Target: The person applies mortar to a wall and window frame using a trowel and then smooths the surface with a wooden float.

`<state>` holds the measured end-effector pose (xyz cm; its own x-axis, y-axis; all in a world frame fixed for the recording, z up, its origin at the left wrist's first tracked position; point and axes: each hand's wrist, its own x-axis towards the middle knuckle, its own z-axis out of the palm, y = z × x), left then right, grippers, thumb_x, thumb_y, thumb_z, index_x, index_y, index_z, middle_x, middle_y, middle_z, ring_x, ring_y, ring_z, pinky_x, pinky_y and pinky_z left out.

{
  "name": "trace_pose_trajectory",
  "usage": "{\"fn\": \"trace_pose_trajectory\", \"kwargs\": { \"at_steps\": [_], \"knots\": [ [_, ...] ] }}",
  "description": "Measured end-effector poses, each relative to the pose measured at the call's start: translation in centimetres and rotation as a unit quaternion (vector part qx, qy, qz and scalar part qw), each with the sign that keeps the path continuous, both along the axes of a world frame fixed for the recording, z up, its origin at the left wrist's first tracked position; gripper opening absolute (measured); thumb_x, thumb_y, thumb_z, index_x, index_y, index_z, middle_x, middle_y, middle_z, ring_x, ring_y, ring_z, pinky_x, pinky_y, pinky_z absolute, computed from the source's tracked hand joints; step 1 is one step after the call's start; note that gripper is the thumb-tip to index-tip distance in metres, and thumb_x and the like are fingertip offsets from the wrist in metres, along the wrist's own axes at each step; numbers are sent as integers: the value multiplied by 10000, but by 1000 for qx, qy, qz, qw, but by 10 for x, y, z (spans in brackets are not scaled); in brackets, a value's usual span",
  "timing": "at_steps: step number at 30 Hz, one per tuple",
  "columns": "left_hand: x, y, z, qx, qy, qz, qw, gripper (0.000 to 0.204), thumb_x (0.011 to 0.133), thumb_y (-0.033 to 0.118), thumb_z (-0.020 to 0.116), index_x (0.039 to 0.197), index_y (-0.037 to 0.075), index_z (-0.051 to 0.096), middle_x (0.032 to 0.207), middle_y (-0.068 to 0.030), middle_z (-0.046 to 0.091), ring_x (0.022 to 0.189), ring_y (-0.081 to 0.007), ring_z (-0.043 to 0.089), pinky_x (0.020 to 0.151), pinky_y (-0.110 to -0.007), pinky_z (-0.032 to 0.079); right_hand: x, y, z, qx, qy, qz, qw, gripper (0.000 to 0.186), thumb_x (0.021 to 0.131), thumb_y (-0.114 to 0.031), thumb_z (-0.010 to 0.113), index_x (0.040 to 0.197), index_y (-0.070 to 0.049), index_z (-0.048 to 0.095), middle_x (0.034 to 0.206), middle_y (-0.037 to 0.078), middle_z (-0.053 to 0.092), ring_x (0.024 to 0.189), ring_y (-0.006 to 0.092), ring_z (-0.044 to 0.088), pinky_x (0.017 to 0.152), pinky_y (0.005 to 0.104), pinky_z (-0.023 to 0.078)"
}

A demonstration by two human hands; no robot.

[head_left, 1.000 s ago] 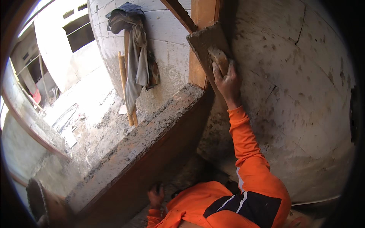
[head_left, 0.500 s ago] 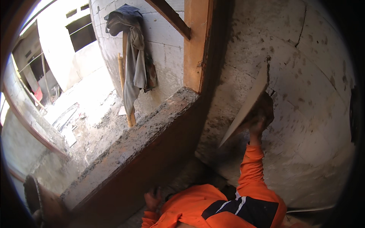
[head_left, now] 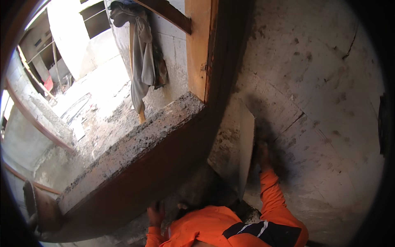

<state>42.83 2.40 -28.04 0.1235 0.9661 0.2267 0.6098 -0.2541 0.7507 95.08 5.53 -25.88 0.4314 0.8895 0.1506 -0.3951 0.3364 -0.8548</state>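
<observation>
My right hand [head_left: 263, 157], in deep shadow, is closed behind a thin, pale plastering float [head_left: 247, 142]. The float stands almost upright beside the rough grey wall [head_left: 317, 94], with its lower tip close to my body. Whether it touches the wall is hard to see. My left hand [head_left: 156, 214] is low, near the dark side of the sill [head_left: 135, 144]. Its fingers look slightly apart, with nothing visible in them. Both arms wear orange sleeves.
A wooden post [head_left: 196, 49] rises from the sill's far end, with a slanting brace [head_left: 168, 14]. A grey garment [head_left: 143, 57] hangs outside over a pole. A tube-like container [head_left: 43, 206] sits at the lower left. Rubble ground [head_left: 103, 127] lies beyond the sill.
My right hand and the float have come down along the wall toward my body, and the float has turned more upright. My left hand stays low beside the sill. The view has shifted slightly.
</observation>
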Motion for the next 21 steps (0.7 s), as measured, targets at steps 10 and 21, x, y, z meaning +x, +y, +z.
{"fn": "trace_pose_trajectory", "kwargs": {
  "at_steps": [10, 21],
  "knots": [
    [55, -1, 53, 24, 45, 33, 998, 148, 832, 128, 672, 936, 24, 664, 833, -167, 660, 776, -358, 647, 700, -374, 512, -95, 87, 107, 184, -294, -147, 926, 290, 798, -174, 711, 999, -8, 584, 894, 88, 623, 777, 119, 596, 682, 300, 491],
    [266, 118, 281, 365, 319, 17, 874, 271, 895, 248, 592, 1025, 10, 595, 944, -146, 598, 836, -309, 584, 788, -380, 466, -125, 9, 126, 69, -525, -19, 848, 374, 784, -171, 718, 1054, 37, 564, 930, 200, 657, 809, 286, 686, 679, 371, 533]
  ]
}}
